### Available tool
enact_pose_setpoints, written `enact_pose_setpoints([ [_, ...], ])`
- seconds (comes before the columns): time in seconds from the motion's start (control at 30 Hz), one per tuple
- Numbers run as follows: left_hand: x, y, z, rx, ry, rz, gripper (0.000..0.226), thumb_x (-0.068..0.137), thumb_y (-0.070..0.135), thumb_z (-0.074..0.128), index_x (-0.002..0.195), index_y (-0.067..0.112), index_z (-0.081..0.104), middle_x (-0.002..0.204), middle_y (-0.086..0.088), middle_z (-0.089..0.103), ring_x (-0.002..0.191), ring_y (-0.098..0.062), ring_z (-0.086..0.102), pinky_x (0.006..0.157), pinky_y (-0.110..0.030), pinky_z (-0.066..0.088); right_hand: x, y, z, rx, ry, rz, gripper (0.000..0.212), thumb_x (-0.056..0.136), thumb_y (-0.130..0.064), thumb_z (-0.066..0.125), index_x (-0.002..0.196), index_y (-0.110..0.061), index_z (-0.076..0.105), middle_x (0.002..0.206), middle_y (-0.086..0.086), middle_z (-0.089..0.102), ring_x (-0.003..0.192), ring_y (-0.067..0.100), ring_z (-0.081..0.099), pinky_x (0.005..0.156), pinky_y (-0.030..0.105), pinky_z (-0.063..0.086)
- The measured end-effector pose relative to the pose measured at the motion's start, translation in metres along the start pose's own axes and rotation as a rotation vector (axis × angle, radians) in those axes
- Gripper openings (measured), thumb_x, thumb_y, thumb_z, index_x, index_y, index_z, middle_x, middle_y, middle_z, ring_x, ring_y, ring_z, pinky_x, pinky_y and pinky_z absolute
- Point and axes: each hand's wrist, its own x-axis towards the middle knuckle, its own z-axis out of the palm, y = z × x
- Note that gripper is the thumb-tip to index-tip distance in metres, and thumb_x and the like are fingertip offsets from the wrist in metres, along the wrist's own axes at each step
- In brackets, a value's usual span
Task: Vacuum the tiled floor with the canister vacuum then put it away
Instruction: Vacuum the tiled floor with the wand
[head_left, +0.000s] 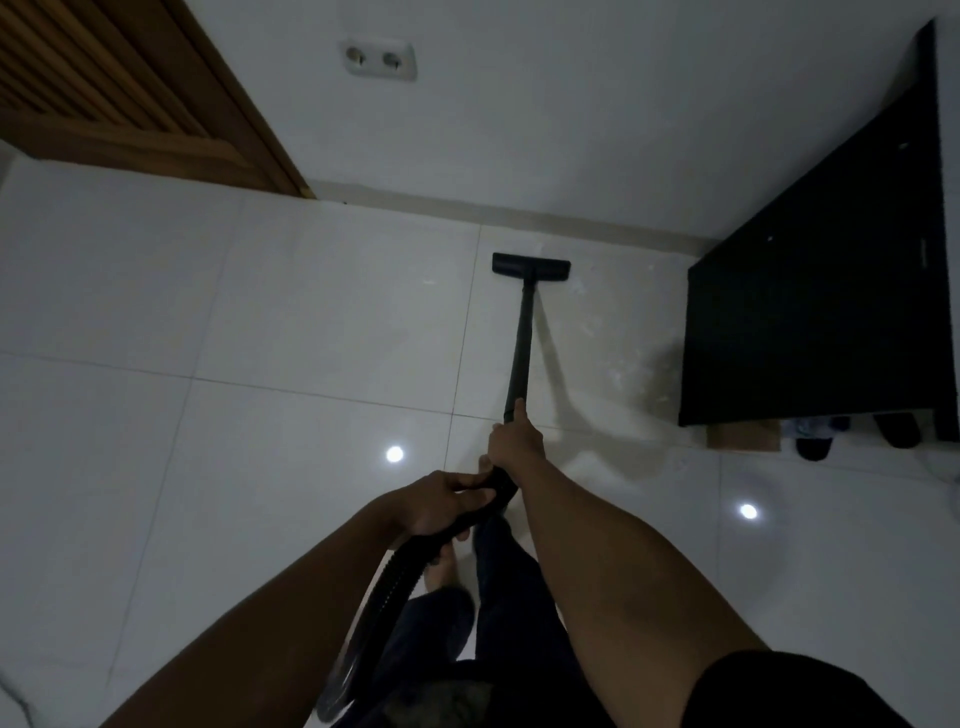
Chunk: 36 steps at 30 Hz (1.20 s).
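Note:
A black vacuum wand (521, 347) runs forward over the white tiled floor (291, 332) to a flat black floor head (531, 265) close to the far wall. My right hand (514, 447) grips the wand's near end, index finger laid along the tube. My left hand (441, 504) grips the black ribbed hose (387, 582) just behind it; the hose curves down past my legs. The canister itself is hidden from view.
A black cabinet (810, 312) stands at the right against the wall, with dark shoes (896, 428) under it. A brown slatted door (119, 98) fills the upper left. A double wall socket (378, 60) sits above the skirting. Ceiling lights reflect on the tiles.

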Motion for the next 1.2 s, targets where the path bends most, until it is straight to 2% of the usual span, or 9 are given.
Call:
enact_pose_setpoints([
  [0.07, 0.012, 0.025, -0.011, -0.018, 0.005, 0.014, 0.056, 0.097, 0.051, 0.055, 0.148, 0.031, 0.043, 0.079, -0.01, 0.063, 0.051, -0.018, 0.057, 0.049, -0.028, 0.051, 0.018, -0.019, -0.02, -0.024, -0.004, -0.014, 0.075, 0.1, -0.019, 0.046, 0.159, -0.03, 0.001, 0.141, 0.015, 0.051, 0.113, 0.029, 0.058, 0.088, 0.032, 0.05],
  [0.17, 0.026, 0.054, -0.022, -0.079, 0.003, 0.031, 0.052, 0.097, 0.051, 0.055, 0.146, 0.035, 0.044, 0.077, -0.01, 0.06, 0.049, -0.018, 0.055, 0.05, -0.031, 0.051, 0.04, -0.042, -0.043, 0.007, -0.002, -0.007, 0.075, 0.101, -0.02, 0.048, 0.159, -0.031, 0.003, 0.137, 0.015, 0.053, 0.113, 0.029, 0.059, 0.082, 0.029, 0.048],
  [0.27, 0.035, 0.07, -0.029, -0.097, 0.009, 0.025, 0.05, 0.097, 0.051, 0.056, 0.143, 0.035, 0.046, 0.079, -0.01, 0.059, 0.049, -0.018, 0.054, 0.051, -0.031, 0.05, 0.054, -0.054, -0.056, 0.012, -0.007, 0.0, 0.074, 0.101, -0.021, 0.048, 0.159, -0.03, 0.003, 0.138, 0.017, 0.052, 0.115, 0.029, 0.058, 0.086, 0.031, 0.048],
  [0.43, 0.038, 0.078, -0.032, -0.074, 0.008, 0.003, 0.05, 0.097, 0.051, 0.056, 0.143, 0.035, 0.047, 0.082, -0.011, 0.059, 0.05, -0.018, 0.055, 0.052, -0.031, 0.05, 0.054, -0.051, -0.058, 0.069, -0.007, -0.076, 0.061, 0.1, -0.014, 0.042, 0.155, -0.02, 0.018, 0.142, 0.017, 0.049, 0.123, 0.032, 0.053, 0.084, 0.028, 0.037],
  [0.57, 0.032, 0.076, -0.029, -0.073, 0.02, 0.014, 0.05, 0.098, 0.047, 0.055, 0.146, 0.037, 0.043, 0.082, -0.011, 0.059, 0.05, -0.017, 0.055, 0.05, -0.03, 0.05, 0.046, -0.053, -0.06, -0.022, 0.007, -0.07, 0.064, 0.1, -0.014, 0.045, 0.157, -0.02, 0.017, 0.152, 0.011, 0.04, 0.122, 0.03, 0.054, 0.093, 0.03, 0.045],
  [0.63, 0.026, 0.072, -0.025, -0.056, 0.02, 0.023, 0.051, 0.098, 0.048, 0.055, 0.146, 0.037, 0.042, 0.082, -0.011, 0.059, 0.051, -0.018, 0.055, 0.052, -0.03, 0.05, 0.038, -0.048, -0.058, 0.046, 0.03, -0.085, 0.061, 0.1, -0.015, 0.044, 0.156, -0.02, 0.021, 0.146, 0.014, 0.047, 0.121, 0.03, 0.055, 0.09, 0.029, 0.043],
  [0.83, 0.0, 0.043, -0.004, -0.007, 0.02, 0.066, 0.054, 0.098, 0.049, 0.055, 0.148, 0.036, 0.041, 0.08, -0.011, 0.059, 0.05, -0.018, 0.055, 0.05, -0.03, 0.05, 0.003, -0.026, -0.042, 0.133, 0.083, 0.005, 0.071, 0.101, -0.02, 0.047, 0.158, -0.036, 0.008, 0.133, 0.014, 0.055, 0.11, 0.028, 0.06, 0.086, 0.034, 0.052],
  [1.0, -0.033, -0.001, 0.025, 0.047, 0.02, 0.11, 0.052, 0.098, 0.049, 0.054, 0.148, 0.036, 0.042, 0.078, -0.009, 0.059, 0.048, -0.017, 0.055, 0.05, -0.03, 0.05, -0.043, 0.007, -0.017, 0.099, 0.126, -0.011, 0.073, 0.101, -0.018, 0.048, 0.158, -0.035, 0.006, 0.135, 0.014, 0.053, 0.113, 0.028, 0.058, 0.09, 0.036, 0.052],
  [1.2, -0.079, -0.083, 0.077, 0.12, 0.01, 0.147, 0.053, 0.098, 0.05, 0.054, 0.148, 0.036, 0.041, 0.08, -0.009, 0.061, 0.048, -0.018, 0.055, 0.05, -0.031, 0.052, -0.115, 0.078, 0.032, 0.146, 0.16, -0.044, 0.069, 0.102, -0.024, 0.047, 0.158, -0.038, 0.008, 0.138, 0.013, 0.052, 0.112, 0.028, 0.059, 0.084, 0.033, 0.049],
])
